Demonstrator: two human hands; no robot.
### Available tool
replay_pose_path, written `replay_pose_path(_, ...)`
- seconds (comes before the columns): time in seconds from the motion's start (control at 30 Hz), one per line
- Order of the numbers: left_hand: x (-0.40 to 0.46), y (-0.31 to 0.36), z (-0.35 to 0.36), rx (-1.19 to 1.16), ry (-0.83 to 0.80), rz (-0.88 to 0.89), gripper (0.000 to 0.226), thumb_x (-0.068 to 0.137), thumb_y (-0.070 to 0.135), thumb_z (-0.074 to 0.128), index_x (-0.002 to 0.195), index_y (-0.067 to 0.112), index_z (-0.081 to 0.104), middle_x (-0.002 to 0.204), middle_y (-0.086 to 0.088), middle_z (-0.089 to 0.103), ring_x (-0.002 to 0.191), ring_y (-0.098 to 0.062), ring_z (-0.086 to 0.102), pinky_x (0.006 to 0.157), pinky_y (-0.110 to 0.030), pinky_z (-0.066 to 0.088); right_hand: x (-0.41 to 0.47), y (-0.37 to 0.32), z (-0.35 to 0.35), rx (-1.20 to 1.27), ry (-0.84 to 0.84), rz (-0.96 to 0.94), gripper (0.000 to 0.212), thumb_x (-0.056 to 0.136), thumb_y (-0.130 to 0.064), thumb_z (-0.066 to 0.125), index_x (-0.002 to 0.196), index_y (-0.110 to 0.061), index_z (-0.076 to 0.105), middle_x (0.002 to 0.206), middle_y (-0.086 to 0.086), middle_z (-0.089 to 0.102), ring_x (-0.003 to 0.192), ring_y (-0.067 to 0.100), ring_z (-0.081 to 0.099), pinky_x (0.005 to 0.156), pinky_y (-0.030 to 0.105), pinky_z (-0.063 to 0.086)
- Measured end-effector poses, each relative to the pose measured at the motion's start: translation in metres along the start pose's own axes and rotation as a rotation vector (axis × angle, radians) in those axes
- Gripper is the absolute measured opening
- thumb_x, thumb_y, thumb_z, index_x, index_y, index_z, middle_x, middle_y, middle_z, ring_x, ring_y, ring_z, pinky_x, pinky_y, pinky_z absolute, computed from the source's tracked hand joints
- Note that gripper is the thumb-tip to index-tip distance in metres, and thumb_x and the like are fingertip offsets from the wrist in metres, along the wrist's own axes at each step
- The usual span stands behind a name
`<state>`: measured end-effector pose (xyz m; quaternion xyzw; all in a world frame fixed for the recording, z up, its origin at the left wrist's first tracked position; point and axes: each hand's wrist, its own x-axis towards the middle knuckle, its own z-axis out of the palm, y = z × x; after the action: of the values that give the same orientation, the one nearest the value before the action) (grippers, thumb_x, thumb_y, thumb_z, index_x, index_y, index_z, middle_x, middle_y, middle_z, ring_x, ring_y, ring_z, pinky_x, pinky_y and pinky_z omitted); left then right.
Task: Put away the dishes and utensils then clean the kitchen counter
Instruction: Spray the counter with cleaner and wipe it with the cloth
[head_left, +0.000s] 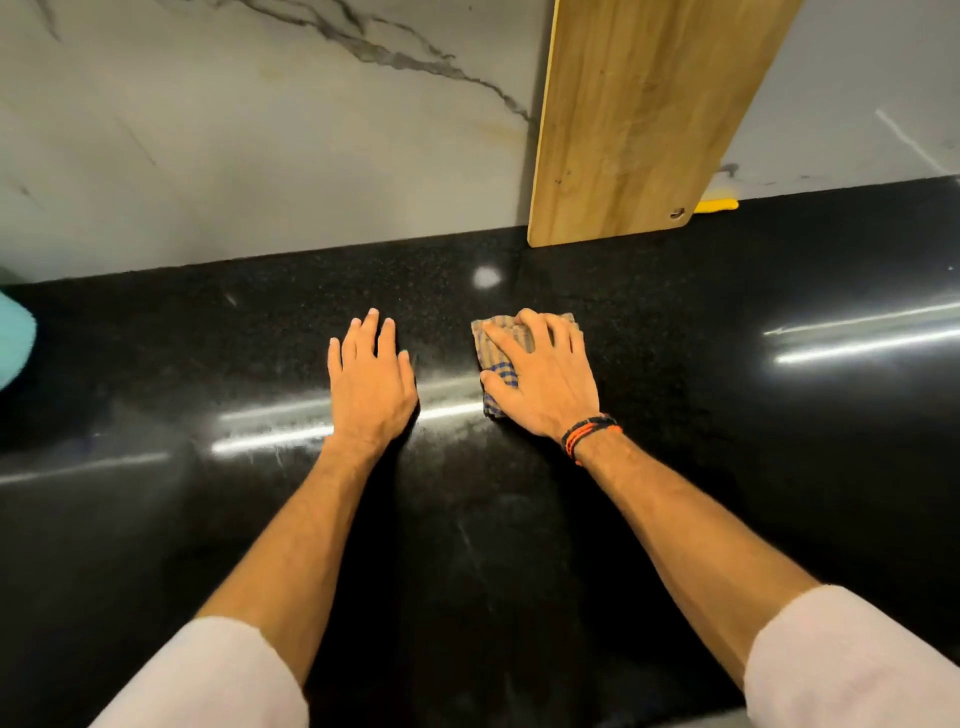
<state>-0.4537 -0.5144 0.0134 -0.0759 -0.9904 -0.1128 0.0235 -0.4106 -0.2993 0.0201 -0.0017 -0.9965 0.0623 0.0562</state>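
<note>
Mid-frame, the right hand (540, 374) presses a checked cloth (493, 358) flat onto the black counter (727, 467), fingers spread and lightly curled over it, while the left hand (371, 382) rests open-palmed just beside, so firm overlapping strokes look the smart play.

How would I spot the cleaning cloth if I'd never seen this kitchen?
Find the black counter below the marble wall. In front of the leaning wooden board, the right hand presses on the cloth. It is the only fabric there, tan with blue stripes.
</note>
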Motion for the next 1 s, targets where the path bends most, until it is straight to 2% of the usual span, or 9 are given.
replay_pose_path(0.07,-0.034,0.020,-0.006,-0.018,0.007,-0.024,0.054,0.096,0.033,0.045,0.142,0.006,0.046,0.153,-0.016,0.036,0.141,-0.035,0.032,0.115,-0.056,0.023,-0.039,0.002,-0.010,0.005,-0.023,-0.016,0.061,0.084,-0.060,0.043,0.138,-0.036,0.052,0.142,0.006,0.045,0.128,0.032,0.039,0.113,0.050,0.027)
replay_pose_path(0.23,-0.144,0.080,-0.008,-0.050,0.014,0.049,0.056,0.090,0.040,0.037,0.133,0.006,0.053,0.146,-0.017,0.044,0.133,-0.036,0.043,0.106,-0.055,0.034,-0.135,0.008,-0.029,0.052,-0.061,-0.038,0.064,0.080,-0.061,0.046,0.140,-0.038,0.050,0.140,0.007,0.046,0.128,0.033,0.040,0.116,0.052,0.022)
replay_pose_path(0.43,-0.232,0.130,0.002,-0.047,0.028,0.012,0.059,0.094,0.038,0.030,0.142,0.009,0.046,0.155,-0.012,0.036,0.144,-0.031,0.031,0.114,-0.055,0.025,-0.238,0.024,-0.049,0.106,-0.111,-0.060,0.064,0.080,-0.060,0.045,0.140,-0.037,0.049,0.144,0.007,0.044,0.132,0.033,0.038,0.117,0.052,0.018)
replay_pose_path(0.67,-0.258,0.164,0.015,-0.063,-0.014,0.054,0.060,0.098,0.041,0.025,0.148,0.013,0.040,0.159,-0.007,0.029,0.148,-0.027,0.023,0.118,-0.055,0.021,-0.288,0.073,-0.059,0.121,-0.120,-0.068,0.063,0.081,-0.061,0.047,0.140,-0.039,0.049,0.145,0.006,0.044,0.133,0.032,0.037,0.117,0.051,0.021)
replay_pose_path(0.83,-0.241,0.184,0.023,0.000,-0.046,0.039,0.067,0.096,0.050,0.026,0.152,0.014,0.032,0.162,-0.006,0.021,0.150,-0.025,0.018,0.120,-0.053,0.015,-0.286,0.160,-0.065,0.004,-0.091,0.038,0.067,0.081,-0.062,0.047,0.145,-0.040,0.045,0.143,0.007,0.043,0.129,0.032,0.039,0.113,0.049,0.027)
replay_pose_path(1.0,-0.241,0.182,0.026,0.017,-0.040,0.035,0.068,0.096,0.052,0.024,0.154,0.016,0.027,0.164,-0.002,0.016,0.151,-0.022,0.013,0.121,-0.051,0.012,-0.289,0.249,-0.075,-0.094,-0.091,0.138,0.066,0.084,-0.063,0.039,0.143,-0.035,0.048,0.141,0.008,0.041,0.127,0.035,0.041,0.106,0.051,0.036)
